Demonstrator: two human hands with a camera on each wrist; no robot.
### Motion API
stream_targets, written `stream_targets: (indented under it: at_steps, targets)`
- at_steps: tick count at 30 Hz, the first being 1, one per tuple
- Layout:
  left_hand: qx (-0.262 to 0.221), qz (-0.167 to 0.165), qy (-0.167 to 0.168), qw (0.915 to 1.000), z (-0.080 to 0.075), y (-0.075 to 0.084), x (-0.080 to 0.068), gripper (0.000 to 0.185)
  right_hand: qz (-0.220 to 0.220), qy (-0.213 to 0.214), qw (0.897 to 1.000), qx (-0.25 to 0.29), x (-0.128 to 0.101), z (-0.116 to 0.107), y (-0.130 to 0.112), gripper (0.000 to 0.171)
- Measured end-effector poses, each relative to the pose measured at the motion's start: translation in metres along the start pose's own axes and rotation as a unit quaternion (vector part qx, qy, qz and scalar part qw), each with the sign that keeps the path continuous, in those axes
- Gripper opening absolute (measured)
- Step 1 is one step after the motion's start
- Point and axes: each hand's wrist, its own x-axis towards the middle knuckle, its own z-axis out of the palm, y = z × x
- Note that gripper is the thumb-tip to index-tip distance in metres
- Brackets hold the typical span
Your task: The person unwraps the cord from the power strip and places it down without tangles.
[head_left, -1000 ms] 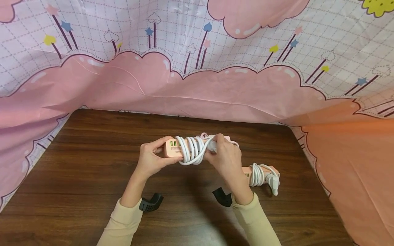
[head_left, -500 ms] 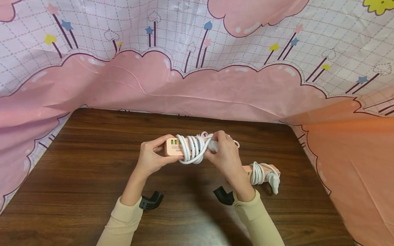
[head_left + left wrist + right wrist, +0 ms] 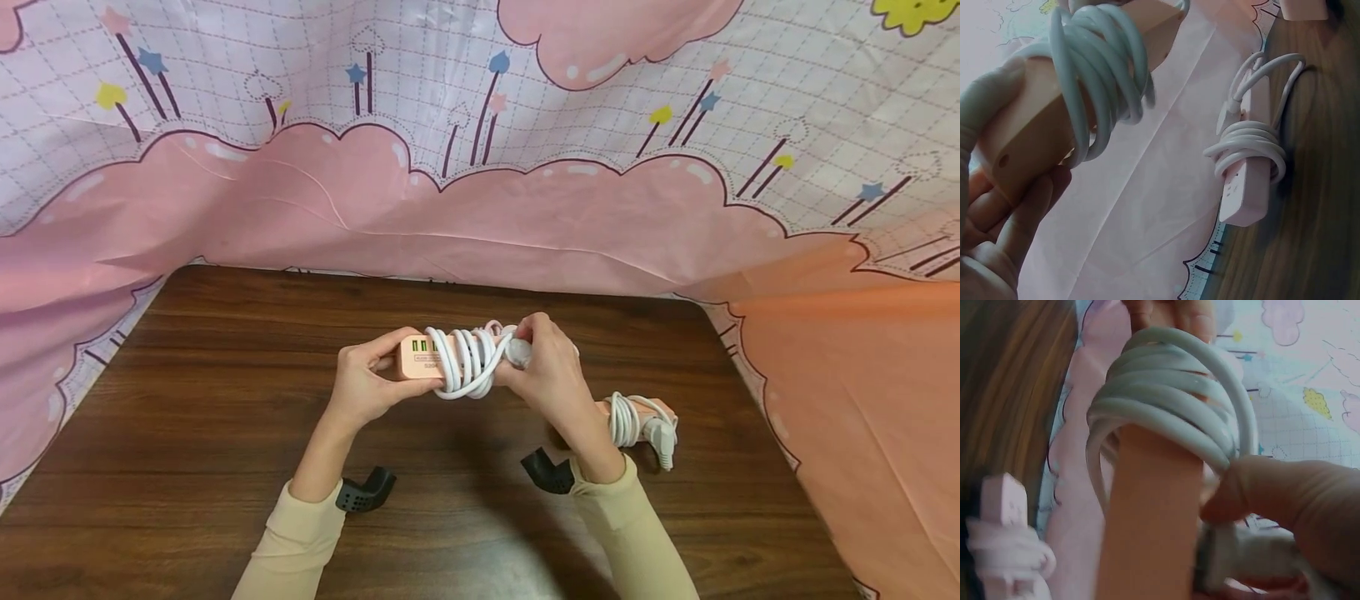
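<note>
Both hands hold a peach power strip (image 3: 420, 360) up over the table, white cord (image 3: 468, 367) wound in several turns round its middle. My left hand (image 3: 363, 379) grips the end with green USB ports, thumb below and fingers above. At the other end, my right hand (image 3: 551, 367) grips the strip beside a white plug (image 3: 517, 352), which partly shows next to its fingers. In the right wrist view the right thumb (image 3: 1272, 487) presses near the cord's last turn. The strip's right end is hidden by the right hand in the head view.
A second peach power strip (image 3: 660, 408), wrapped in white cord with its plug hanging at the end, lies right of the right forearm. A pale pink power strip (image 3: 1244, 194) lies on the brown wooden table (image 3: 225, 375). Patterned pink cloth (image 3: 450, 225) hangs around the table.
The right hand has risen slightly at its end of the strip. The left hand keeps its grip, and the cord stays wound. The whole view has shifted a little.
</note>
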Motion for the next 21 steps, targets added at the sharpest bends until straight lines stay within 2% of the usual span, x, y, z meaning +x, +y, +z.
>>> stream_targets:
  at_steps: [8,13,21]
  targets:
    - [0.025,0.012,0.031,0.9991,0.003,0.001,0.000,0.051,0.012,0.004,0.999,-0.052,0.004,-0.002,-0.004,0.029]
    - [0.030,0.027,0.032,0.9987,0.008,0.004,0.004,0.051,0.017,-0.006,0.996,-0.090,0.006,-0.006,-0.004,0.009]
    - [0.027,0.036,0.032,0.9985,0.011,0.006,0.005,0.050,0.011,-0.003,0.997,-0.082,0.009,-0.005,-0.004,0.023]
